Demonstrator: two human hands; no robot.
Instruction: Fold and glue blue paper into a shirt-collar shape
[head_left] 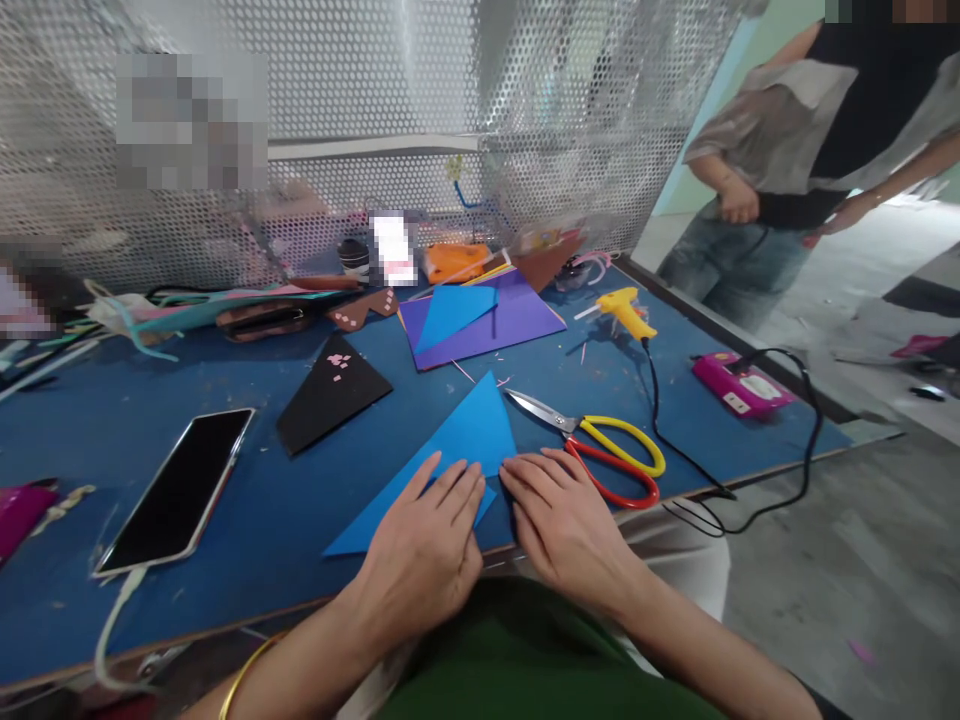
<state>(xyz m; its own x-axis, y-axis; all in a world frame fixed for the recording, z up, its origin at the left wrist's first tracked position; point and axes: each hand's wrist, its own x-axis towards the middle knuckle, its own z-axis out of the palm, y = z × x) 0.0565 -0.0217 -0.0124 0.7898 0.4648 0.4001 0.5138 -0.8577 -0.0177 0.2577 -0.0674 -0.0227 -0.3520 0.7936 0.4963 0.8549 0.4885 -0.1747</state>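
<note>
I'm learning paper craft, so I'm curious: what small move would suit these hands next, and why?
Perhaps the right hand could press its fingers along the right edge of the near blue paper: they lie at that edge, and the left hand, spread on the sheet, seems placed to steady it.

Blue tabletop (277, 530), folded blue sheet (457, 430) near its front edge, scissors (566, 424) just beside it, black sheet (330, 405) and phone (180, 490) to the left, purple sheet (517, 320) behind, yellow glue gun (631, 312) and magenta power strip (720, 380) to the right
</note>
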